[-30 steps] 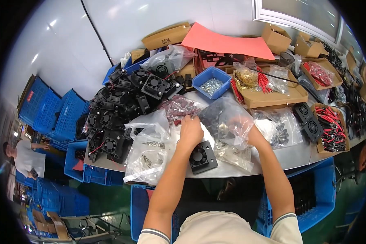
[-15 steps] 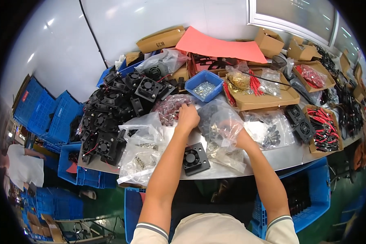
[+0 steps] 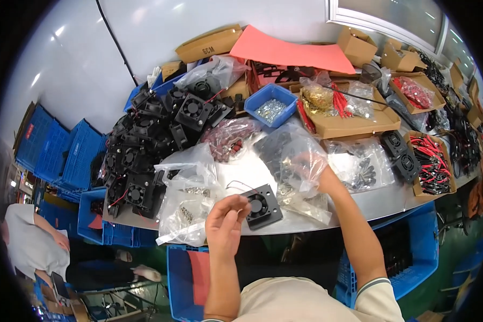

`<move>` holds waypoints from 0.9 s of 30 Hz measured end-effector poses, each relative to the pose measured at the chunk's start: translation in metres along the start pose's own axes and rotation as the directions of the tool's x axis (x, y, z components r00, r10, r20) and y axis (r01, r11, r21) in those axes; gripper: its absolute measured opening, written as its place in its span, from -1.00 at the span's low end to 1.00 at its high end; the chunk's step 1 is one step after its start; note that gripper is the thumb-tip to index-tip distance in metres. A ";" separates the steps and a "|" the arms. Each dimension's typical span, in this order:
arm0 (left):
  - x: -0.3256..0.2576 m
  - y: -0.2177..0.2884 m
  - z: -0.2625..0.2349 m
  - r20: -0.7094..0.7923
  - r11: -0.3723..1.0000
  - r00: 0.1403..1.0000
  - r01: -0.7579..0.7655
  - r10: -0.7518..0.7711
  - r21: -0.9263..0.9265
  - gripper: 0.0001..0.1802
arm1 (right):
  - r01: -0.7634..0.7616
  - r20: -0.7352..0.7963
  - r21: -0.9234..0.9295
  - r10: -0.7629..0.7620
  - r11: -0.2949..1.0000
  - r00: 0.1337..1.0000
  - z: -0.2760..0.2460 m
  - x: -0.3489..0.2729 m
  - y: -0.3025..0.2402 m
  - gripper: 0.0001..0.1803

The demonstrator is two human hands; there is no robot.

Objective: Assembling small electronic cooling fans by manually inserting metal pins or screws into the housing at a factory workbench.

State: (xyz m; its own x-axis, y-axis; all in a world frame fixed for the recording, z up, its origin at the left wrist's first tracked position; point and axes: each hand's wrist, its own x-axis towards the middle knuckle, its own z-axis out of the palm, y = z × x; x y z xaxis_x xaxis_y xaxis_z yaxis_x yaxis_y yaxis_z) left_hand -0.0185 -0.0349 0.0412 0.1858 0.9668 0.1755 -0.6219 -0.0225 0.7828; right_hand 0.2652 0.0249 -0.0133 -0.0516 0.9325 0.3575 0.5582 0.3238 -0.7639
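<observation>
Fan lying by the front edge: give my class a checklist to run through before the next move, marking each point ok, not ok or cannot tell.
1. Fan on the table, blades facing up: ok.
2. Left hand beside the fan: ok.
3. Small part in the left fingers: cannot tell.
4. Right hand free of plastic: not ok, the clear bag covers it.
5. Small metal parts inside the blue tub: ok.

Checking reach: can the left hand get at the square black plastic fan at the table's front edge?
Probably yes: the left hand is right beside the square black plastic fan, and nothing else appears to cover it.
</observation>
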 end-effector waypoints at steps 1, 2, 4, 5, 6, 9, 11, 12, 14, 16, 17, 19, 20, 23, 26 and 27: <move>-0.008 -0.003 -0.004 -0.014 1.000 1.000 0.003 -0.003 0.004 -0.68 | 0.006 0.001 -0.015 -0.006 1.000 1.000 0.000 0.000 0.000 -0.81; -0.014 -0.008 -0.009 -0.015 0.999 0.999 -0.046 0.046 0.016 -0.68 | -0.009 0.031 0.044 0.008 0.999 0.999 -0.001 0.001 -0.001 -0.80; -0.021 -0.019 -0.015 0.006 0.980 0.994 -0.108 0.108 0.169 -0.67 | 0.019 0.046 0.008 -0.020 1.000 0.999 -0.004 0.004 -0.009 -0.80; -0.021 -0.023 -0.017 0.057 0.951 0.992 -0.127 0.116 0.281 -0.73 | 0.047 0.045 -0.037 -0.045 0.998 0.998 -0.005 0.004 -0.010 -0.79; -0.020 -0.026 -0.015 0.059 0.934 0.992 -0.127 0.114 0.334 -0.75 | 0.202 0.037 -0.163 -0.199 0.966 0.979 -0.003 0.003 -0.006 -0.77; -0.019 -0.027 -0.014 0.067 0.870 0.994 -0.111 0.089 0.481 -0.77 | 0.019 0.041 -0.070 -0.016 0.997 0.999 -0.005 0.000 -0.008 -0.77; -0.016 -0.027 -0.015 0.084 0.820 0.995 -0.098 0.061 0.564 -0.77 | 0.003 0.041 -0.036 -0.002 0.999 0.999 -0.005 0.000 -0.009 -0.77; -0.016 -0.025 -0.016 0.083 0.809 0.993 -0.119 0.087 0.575 -0.77 | -0.006 0.044 0.009 0.006 1.000 0.999 -0.003 0.000 -0.009 -0.77; -0.017 -0.023 -0.011 0.055 0.848 0.993 -0.120 0.108 0.516 -0.76 | -0.005 0.021 0.008 0.005 1.000 1.000 -0.002 -0.002 -0.008 -0.77; -0.023 -0.019 0.000 0.119 0.836 0.987 -0.151 0.104 0.528 -0.77 | -0.024 0.014 -0.050 0.025 0.998 1.000 -0.002 -0.003 -0.007 -0.77; -0.025 -0.018 0.005 0.173 0.818 0.979 -0.189 0.111 0.543 -0.77 | -0.038 0.003 -0.059 0.038 0.998 0.999 -0.003 -0.003 -0.007 -0.77; -0.029 -0.020 0.011 0.217 0.814 0.970 -0.210 0.107 0.541 -0.76 | -0.010 0.008 -0.028 0.010 1.000 1.000 -0.004 -0.001 -0.011 -0.75; -0.030 -0.019 0.013 0.239 0.796 0.967 -0.211 0.086 0.567 -0.75 | 0.023 0.014 -0.037 -0.022 0.999 1.000 -0.002 0.000 -0.006 -0.74; -0.032 -0.015 0.025 0.248 0.774 0.968 -0.179 0.029 0.607 -0.75 | -0.018 -0.018 0.041 0.019 0.999 1.000 0.002 -0.001 -0.003 -0.74; -0.026 -0.012 0.029 0.338 0.704 0.941 -0.254 0.022 0.663 -0.74 | -0.047 -0.030 0.022 0.048 0.999 0.998 0.002 -0.005 0.000 -0.74; -0.022 -0.011 0.029 0.427 0.641 0.904 -0.332 0.006 0.692 -0.73 | -0.063 -0.027 0.025 0.064 0.998 0.998 0.002 -0.003 0.000 -0.74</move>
State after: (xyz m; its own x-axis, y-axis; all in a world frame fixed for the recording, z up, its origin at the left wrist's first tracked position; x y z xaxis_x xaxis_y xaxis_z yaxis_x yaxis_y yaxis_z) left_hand 0.0063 -0.0632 0.0462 0.4892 0.7651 0.4187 0.0663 -0.5114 0.8568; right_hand 0.2641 0.0222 -0.0157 0.0062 0.9466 0.3223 0.5398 0.2681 -0.7979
